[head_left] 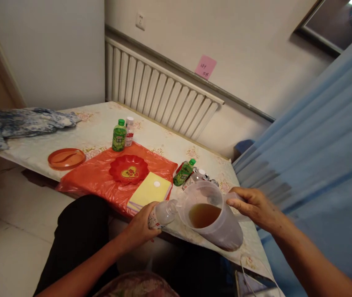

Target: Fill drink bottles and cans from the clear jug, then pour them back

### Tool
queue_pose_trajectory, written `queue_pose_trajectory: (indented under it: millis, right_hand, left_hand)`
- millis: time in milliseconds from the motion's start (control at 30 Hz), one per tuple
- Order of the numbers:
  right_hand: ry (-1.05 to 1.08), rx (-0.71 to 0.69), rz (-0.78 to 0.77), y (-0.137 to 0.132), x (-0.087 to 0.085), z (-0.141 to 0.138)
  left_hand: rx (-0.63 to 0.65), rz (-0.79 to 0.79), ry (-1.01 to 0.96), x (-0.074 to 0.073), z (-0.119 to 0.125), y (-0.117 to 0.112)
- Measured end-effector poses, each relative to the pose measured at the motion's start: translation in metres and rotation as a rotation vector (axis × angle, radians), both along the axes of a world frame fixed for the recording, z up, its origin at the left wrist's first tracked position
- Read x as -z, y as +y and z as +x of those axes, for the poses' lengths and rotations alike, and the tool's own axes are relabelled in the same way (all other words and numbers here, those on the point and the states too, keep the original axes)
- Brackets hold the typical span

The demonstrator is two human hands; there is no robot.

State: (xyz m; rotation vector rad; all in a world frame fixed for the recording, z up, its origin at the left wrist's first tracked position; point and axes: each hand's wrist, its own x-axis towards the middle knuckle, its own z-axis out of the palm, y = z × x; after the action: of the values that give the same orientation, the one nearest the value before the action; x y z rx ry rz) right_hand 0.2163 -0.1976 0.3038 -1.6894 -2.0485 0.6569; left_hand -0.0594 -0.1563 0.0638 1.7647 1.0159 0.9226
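Observation:
My left hand (145, 222) is closed round a small clear bottle (165, 212) with a printed label, tilted so that its uncapped mouth points right. That mouth is at the spout of a translucent plastic pitcher (225, 231), tipped to the left with brown liquid (205, 215) inside. Fingers of my right hand (253, 206) are wrapped round the pitcher's handle. Whether liquid is running between the two I cannot tell. Just beyond my left hand lies a yellow booklet (151, 189) on a red plastic bag (92, 177).
A red scalloped dish (129, 169) and an orange round lid (66, 159) lie on the flowered tablecloth (98, 109). A green bottle (119, 136) stands beside a white-capped bottle (129, 132). Another green bottle (184, 173) leans near several cans. A blue curtain (312, 136) hangs at right.

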Motion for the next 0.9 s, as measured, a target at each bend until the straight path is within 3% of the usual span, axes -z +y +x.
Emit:
queue_pose_trajectory:
  millis: [400, 900]
  right_hand:
    - [-0.252, -0.050, -0.034, -0.005, -0.017, -0.003]
    - [-0.313, -0.110, -0.061, -0.001, -0.024, -0.010]
  left_hand:
    - [0.010, 0.053, 0.093, 0.008, 0.003, -0.001]
    - [0.019, 0.067, 0.094, 0.010, 0.002, -0.003]
